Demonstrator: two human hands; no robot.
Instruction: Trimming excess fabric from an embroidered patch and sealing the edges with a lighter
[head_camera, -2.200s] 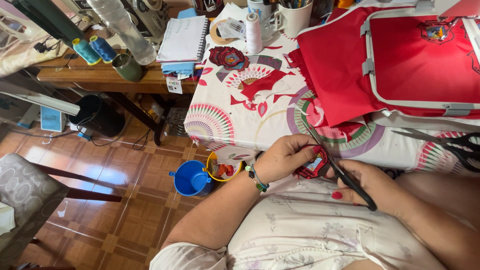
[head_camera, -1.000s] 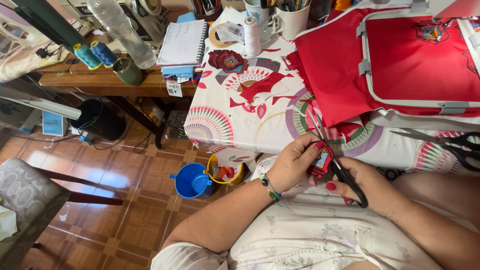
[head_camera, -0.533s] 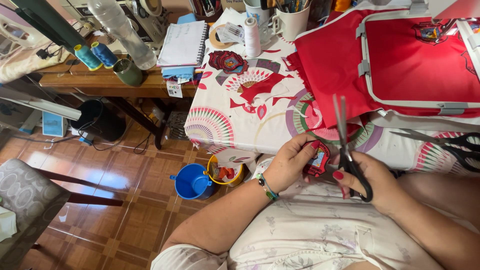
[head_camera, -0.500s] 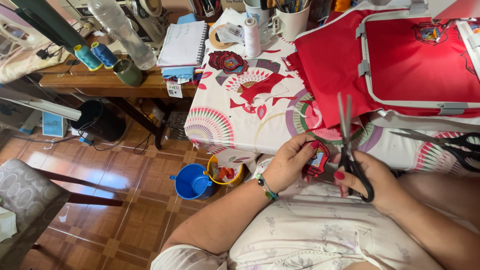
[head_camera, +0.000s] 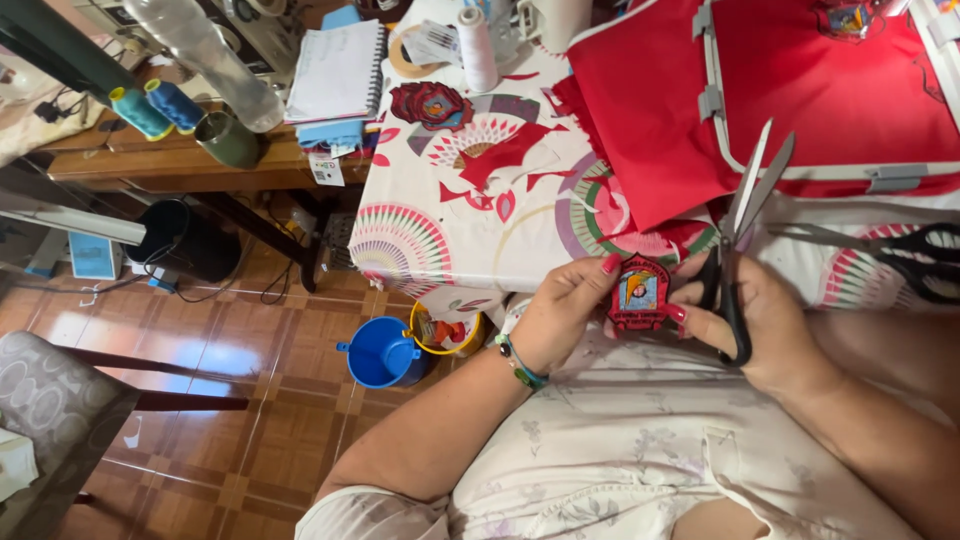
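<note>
My left hand (head_camera: 565, 310) pinches a small red embroidered patch (head_camera: 639, 292) by its left edge, just in front of the table's near edge. My right hand (head_camera: 765, 325) grips black-handled scissors (head_camera: 738, 235), blades slightly apart and pointing up and away over the table. Fingers of the right hand also touch the patch's right side. Red fabric (head_camera: 650, 110) clamped in a grey embroidery hoop frame (head_camera: 712, 95) lies on the patterned tablecloth (head_camera: 450, 215) beyond my hands.
A second pair of black scissors (head_camera: 900, 255) lies at the right on the table. A white thread spool (head_camera: 478, 50), tape roll (head_camera: 405, 60) and notebook (head_camera: 335, 70) sit further back. Blue and yellow small buckets (head_camera: 385, 352) stand on the tiled floor; a chair (head_camera: 55, 420) at left.
The scissors have swung from pointing down-left across the patch to blades pointing up and away. The patch has turned to face up between both hands.
</note>
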